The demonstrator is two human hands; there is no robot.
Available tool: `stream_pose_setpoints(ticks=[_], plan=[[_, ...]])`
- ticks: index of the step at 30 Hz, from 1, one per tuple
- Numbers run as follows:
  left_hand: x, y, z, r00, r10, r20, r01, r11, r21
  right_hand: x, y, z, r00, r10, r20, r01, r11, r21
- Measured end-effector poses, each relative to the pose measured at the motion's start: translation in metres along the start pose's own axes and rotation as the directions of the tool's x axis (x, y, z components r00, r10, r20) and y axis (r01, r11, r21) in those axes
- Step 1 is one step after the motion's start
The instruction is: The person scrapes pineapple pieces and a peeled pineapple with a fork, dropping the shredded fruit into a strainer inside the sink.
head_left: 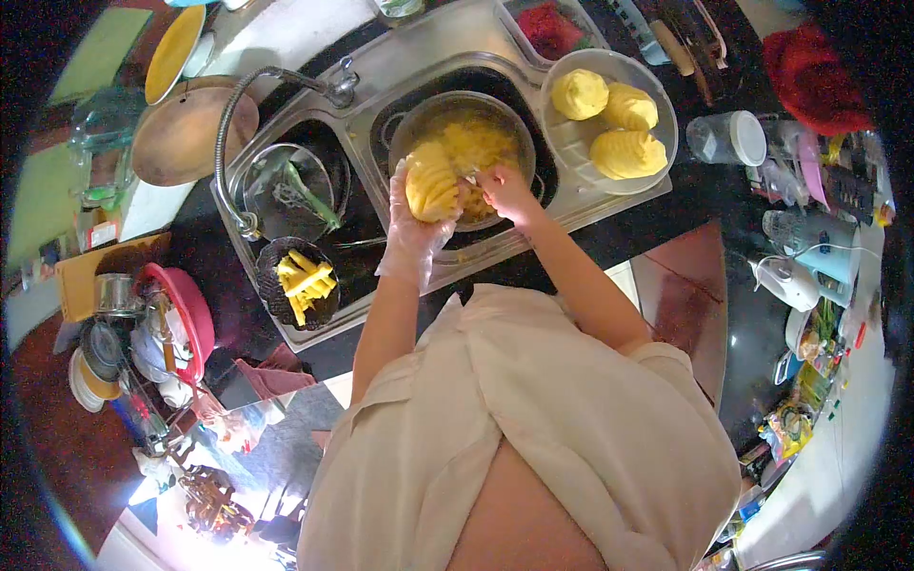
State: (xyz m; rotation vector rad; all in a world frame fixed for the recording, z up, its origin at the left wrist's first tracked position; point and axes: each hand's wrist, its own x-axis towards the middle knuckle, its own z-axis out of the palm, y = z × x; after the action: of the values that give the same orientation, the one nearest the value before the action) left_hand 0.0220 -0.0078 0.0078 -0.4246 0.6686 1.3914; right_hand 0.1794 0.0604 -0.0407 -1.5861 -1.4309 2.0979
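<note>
My left hand (409,243), in a clear plastic glove, grips a peeled pineapple (431,186) with slanting grooves cut round it. Close against the fruit's right side is my bare right hand (510,194), its fingers closed. Whatever they hold is too small and hidden to make out. Below both hands a round metal pot (523,131) sits in the right sink basin, with yellow pineapple scraps (476,141) in it. A clear plastic tub (560,157) at the sink's right holds three peeled pineapples (628,155).
A curved faucet (228,143) arches over the left basin, where a glass bowl (252,205) holds green leaves. Yellow strips (307,284) lie in a black basket. A pink basin (198,319) stands left, a clear jar (714,140) right. Red shreds (547,30) fill a container behind.
</note>
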Motion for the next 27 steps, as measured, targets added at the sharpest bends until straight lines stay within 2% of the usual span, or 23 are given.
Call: stream_pose_setpoints(ticks=[2, 3, 5, 9, 11, 12, 14, 15, 16, 18, 19, 20, 21, 22, 24, 25, 27], plan=[[0.005, -0.005, 0.002, 0.993, 0.081, -0.083, -0.076, 0.996, 0.056, 0.000, 0.009, 0.003, 0.983, -0.168, -0.070, 0.170, 0.985, 0.018], [0.003, -0.003, 0.001, 0.992, 0.085, -0.089, -0.081, 0.995, 0.052, 0.004, 0.018, 0.005, 0.984, -0.164, -0.062, 0.166, 0.986, 0.017], [0.005, 0.000, 0.001, 0.993, -0.075, -0.094, 0.073, 0.997, -0.019, 0.008, 0.027, 0.002, 0.935, -0.334, -0.120, 0.330, 0.942, -0.055], [0.006, -0.005, 0.006, 0.992, -0.099, -0.081, 0.096, 0.995, -0.039, 0.005, 0.033, -0.004, 0.926, -0.340, -0.162, 0.318, 0.937, -0.146], [0.009, -0.007, 0.011, 0.983, 0.067, -0.173, -0.079, 0.995, -0.061, 0.001, 0.037, -0.014, 0.942, -0.290, -0.167, 0.237, 0.930, -0.280], [0.010, -0.003, 0.008, 0.982, 0.067, -0.176, -0.079, 0.995, -0.064, -0.002, 0.037, -0.020, 0.943, -0.288, -0.165, 0.234, 0.931, -0.281], [0.014, 0.012, -0.006, 0.998, -0.032, -0.050, 0.034, 0.998, 0.046, -0.011, 0.029, -0.032, 0.977, -0.170, -0.128, 0.178, 0.983, 0.055], [0.018, 0.017, -0.012, 0.995, -0.085, -0.051, 0.086, 0.996, 0.013, -0.018, 0.013, -0.032, 0.988, -0.125, -0.088, 0.136, 0.981, 0.134], [0.019, 0.017, -0.019, 0.995, -0.086, -0.054, 0.087, 0.996, 0.013, -0.018, 0.003, -0.030, 0.989, -0.123, -0.087, 0.134, 0.982, 0.136], [0.010, 0.013, -0.013, 0.994, -0.109, 0.028, 0.105, 0.987, 0.118, -0.011, -0.011, -0.022, 0.981, -0.183, 0.057, 0.157, 0.939, 0.307], [0.006, 0.009, -0.010, 0.994, -0.108, 0.024, 0.105, 0.987, 0.119, -0.005, -0.010, -0.015, 0.982, -0.182, 0.059, 0.155, 0.938, 0.310], [-0.002, 0.001, 0.001, 0.996, -0.062, -0.056, 0.069, 0.991, 0.118, 0.000, -0.011, -0.007, 0.913, -0.407, 0.000, 0.404, 0.906, 0.124], [-0.006, -0.003, 0.006, 0.991, -0.015, -0.136, 0.031, 0.993, 0.118, 0.005, -0.011, 0.000, 0.788, -0.616, -0.010, 0.613, 0.786, -0.075], [-0.005, -0.002, 0.003, 0.990, -0.010, -0.140, 0.026, 0.993, 0.113, 0.010, -0.012, 0.004, 0.789, -0.614, -0.003, 0.612, 0.787, -0.073], [-0.002, 0.001, -0.005, 0.987, -0.021, -0.160, 0.032, 0.997, 0.068, 0.010, -0.028, 0.010, 0.846, -0.527, -0.081, 0.423, 0.757, -0.498], [-0.002, 0.004, -0.009, 0.987, -0.019, -0.161, 0.030, 0.997, 0.066, 0.012, -0.038, 0.012, 0.846, -0.527, -0.078, 0.425, 0.756, -0.498], [-0.005, 0.009, -0.014, 0.990, -0.079, -0.116, 0.085, 0.995, 0.048, 0.018, -0.059, 0.015, 0.771, -0.623, -0.134, 0.315, 0.555, -0.769]])
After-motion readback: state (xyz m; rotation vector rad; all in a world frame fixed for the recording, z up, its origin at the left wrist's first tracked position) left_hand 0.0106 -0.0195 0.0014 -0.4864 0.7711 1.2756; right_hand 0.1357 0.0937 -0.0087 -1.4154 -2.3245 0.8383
